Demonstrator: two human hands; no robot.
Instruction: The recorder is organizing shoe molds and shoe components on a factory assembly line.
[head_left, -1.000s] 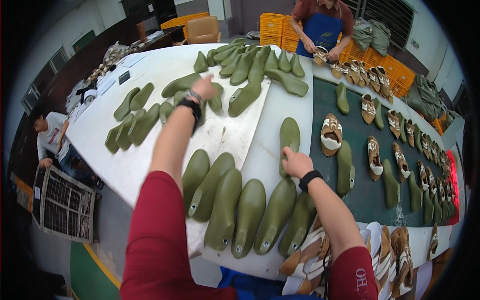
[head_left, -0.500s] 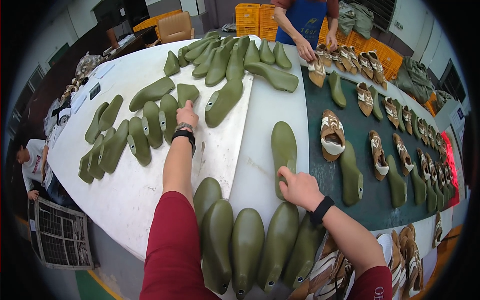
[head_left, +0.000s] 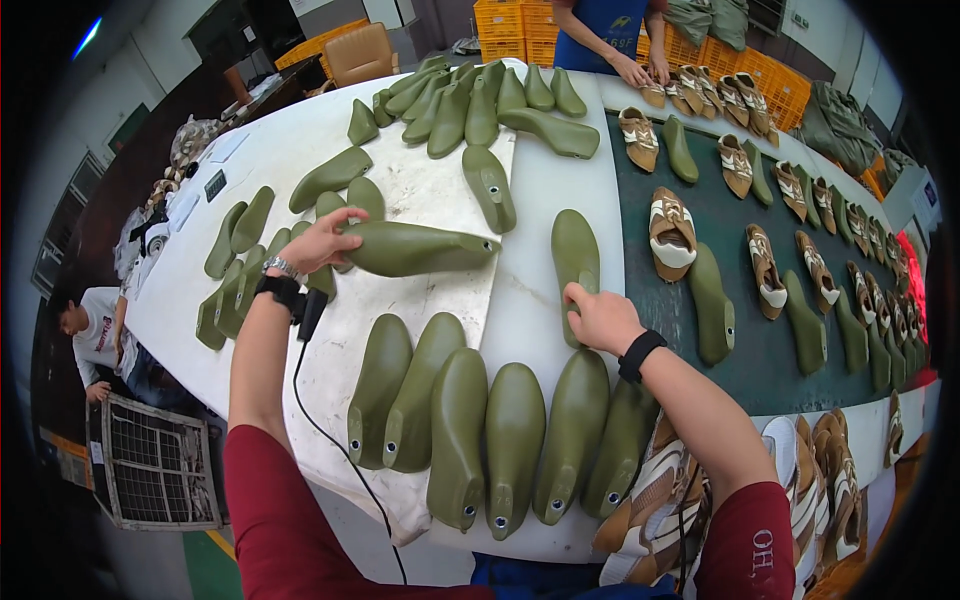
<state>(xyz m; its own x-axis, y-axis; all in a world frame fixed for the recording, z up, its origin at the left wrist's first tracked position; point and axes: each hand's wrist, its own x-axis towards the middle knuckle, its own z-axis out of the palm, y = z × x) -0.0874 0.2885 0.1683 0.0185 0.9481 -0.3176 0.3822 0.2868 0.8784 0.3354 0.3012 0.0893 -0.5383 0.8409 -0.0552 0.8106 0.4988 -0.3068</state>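
- The left hand [head_left: 322, 240] is closed around the heel end of a green shoe form [head_left: 420, 249], gripping it; the form lies on its side over the white sheet [head_left: 430, 190], its toe pointing toward 3 o'clock.
- The right hand [head_left: 600, 318] rests with fingers curled on the near end of a second green form [head_left: 575, 255], which lies sole up on the white table [head_left: 545, 180] with its toe pointing toward 12 o'clock.
- The two hands are well apart, the held form at about 9 o'clock from the second one.
- At 6 o'clock from the hands, a row of green forms [head_left: 480, 425] lies side by side along the near table edge, heels toward the person.
- A black cable [head_left: 320, 420] hangs from the left wrist, which wears a black band [head_left: 276, 287].
- At 9 o'clock from the left hand lies a cluster of smaller green forms [head_left: 235, 265].
- At 12 o'clock, a heap of forms [head_left: 470, 100] sits at the far end of the table.
- At 3 o'clock, a dark green mat [head_left: 740, 350] carries brown and white shoes [head_left: 672, 232] and more forms.
- Another person's hands [head_left: 640, 72] work at the far edge, at 1 o'clock.
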